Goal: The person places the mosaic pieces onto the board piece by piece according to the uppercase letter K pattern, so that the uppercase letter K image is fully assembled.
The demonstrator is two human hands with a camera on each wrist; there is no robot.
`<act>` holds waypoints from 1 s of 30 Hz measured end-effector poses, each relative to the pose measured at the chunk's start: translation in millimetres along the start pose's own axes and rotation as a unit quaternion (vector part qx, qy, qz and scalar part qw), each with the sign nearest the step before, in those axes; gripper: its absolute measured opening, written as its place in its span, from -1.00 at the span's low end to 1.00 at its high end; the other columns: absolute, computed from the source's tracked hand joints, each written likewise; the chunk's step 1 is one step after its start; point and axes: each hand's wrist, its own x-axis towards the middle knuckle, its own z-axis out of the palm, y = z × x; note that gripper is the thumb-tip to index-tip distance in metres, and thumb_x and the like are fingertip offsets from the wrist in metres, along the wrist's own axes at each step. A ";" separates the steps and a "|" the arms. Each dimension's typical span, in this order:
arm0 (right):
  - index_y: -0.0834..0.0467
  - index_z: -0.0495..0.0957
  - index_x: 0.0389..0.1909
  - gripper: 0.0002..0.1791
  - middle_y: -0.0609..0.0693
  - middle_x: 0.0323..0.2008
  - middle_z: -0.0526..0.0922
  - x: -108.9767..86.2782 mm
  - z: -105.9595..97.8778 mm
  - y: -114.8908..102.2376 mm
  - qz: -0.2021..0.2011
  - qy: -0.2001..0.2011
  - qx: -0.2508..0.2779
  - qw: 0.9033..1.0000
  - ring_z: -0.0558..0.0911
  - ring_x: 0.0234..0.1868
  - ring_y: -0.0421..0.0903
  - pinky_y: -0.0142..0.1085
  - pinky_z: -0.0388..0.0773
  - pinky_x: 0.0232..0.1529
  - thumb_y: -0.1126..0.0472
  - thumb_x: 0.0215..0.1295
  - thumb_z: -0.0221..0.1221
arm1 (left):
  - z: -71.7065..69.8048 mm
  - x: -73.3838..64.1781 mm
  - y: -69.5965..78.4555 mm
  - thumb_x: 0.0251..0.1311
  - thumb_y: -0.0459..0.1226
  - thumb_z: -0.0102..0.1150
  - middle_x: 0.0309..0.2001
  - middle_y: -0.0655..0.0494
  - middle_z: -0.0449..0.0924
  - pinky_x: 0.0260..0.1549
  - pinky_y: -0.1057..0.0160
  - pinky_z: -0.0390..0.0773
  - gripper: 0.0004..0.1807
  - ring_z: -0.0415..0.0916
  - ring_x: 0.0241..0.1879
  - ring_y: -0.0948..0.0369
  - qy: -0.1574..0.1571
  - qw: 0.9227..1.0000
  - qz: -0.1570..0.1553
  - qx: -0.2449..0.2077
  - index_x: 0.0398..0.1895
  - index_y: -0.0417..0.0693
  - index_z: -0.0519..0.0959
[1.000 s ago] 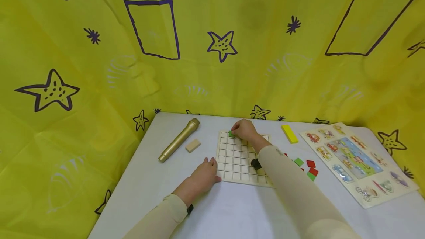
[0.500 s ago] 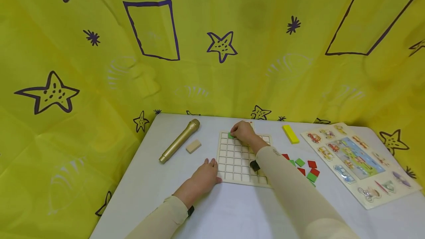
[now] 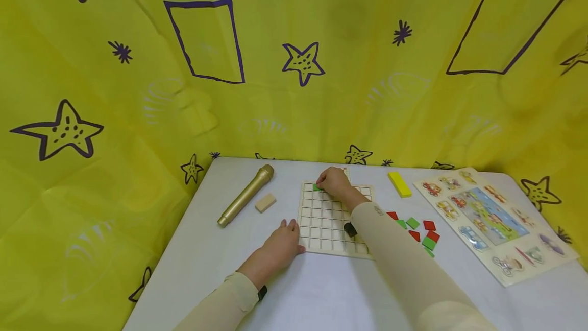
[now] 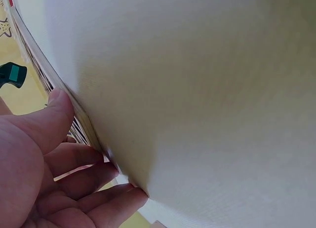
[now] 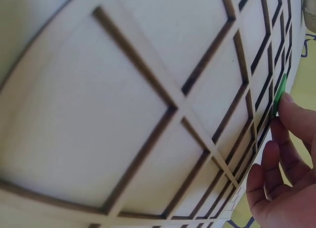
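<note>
A pale wooden grid board (image 3: 327, 223) lies on the white table. My right hand (image 3: 337, 184) reaches over it and pinches a small green square tile (image 3: 317, 187) at the far row, near the far left corner. In the right wrist view, thumb and forefinger hold the green tile (image 5: 280, 95) right at the grid's slats, the other fingers bent below. My left hand (image 3: 281, 244) rests at the near left corner of the board. Its thumb touches the front edge (image 4: 61, 102), and its relaxed fingers (image 4: 94, 181) lie along the left side.
Loose red and green tiles (image 3: 429, 242) lie right of the board, partly behind my right sleeve. A yellow block (image 3: 399, 184) and a picture puzzle board (image 3: 500, 269) are farther right. On the left are a gold microphone (image 3: 245, 195) and a wooden block (image 3: 265, 203).
My right hand has shifted slightly left with the green tile, which stays at the board's far row. The left hand keeps its place at the corner.
</note>
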 end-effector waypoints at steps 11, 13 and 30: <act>0.24 0.78 -0.19 -0.86 0.11 -0.16 0.76 -9.7 -3.1 2.6 0.003 -0.009 0.009 1.000 0.67 -0.01 0.11 0.00 0.56 0.12 0.27 0.35 0.31 | 2.2 1.6 1.6 0.36 0.00 0.19 0.40 -0.26 0.33 0.30 0.09 0.39 -0.23 0.26 0.40 -0.19 0.000 1.000 0.009 0.008 0.39 -0.44 0.33; 0.24 0.77 -0.13 -0.83 0.11 -0.13 0.76 -11.9 -5.8 3.1 0.002 -0.010 0.014 1.000 0.66 0.04 0.12 0.03 0.38 0.32 0.26 0.36 0.30 | 1.9 1.9 2.0 0.37 -0.01 0.19 0.40 -0.27 0.33 0.29 0.09 0.40 -0.23 0.27 0.39 -0.20 0.001 1.000 0.012 0.008 0.39 -0.45 0.33; 0.27 0.71 0.02 -0.74 0.14 0.01 0.71 -25.6 -36.0 -4.1 -0.012 -0.024 0.031 0.999 0.61 0.12 0.12 -0.08 0.58 0.10 0.23 0.45 0.22 | 1.6 -1.1 -1.5 0.36 -0.04 0.20 0.39 -0.36 0.30 0.27 0.04 0.41 -0.23 0.25 0.38 -0.26 0.011 1.000 0.017 -0.018 0.37 -0.50 0.31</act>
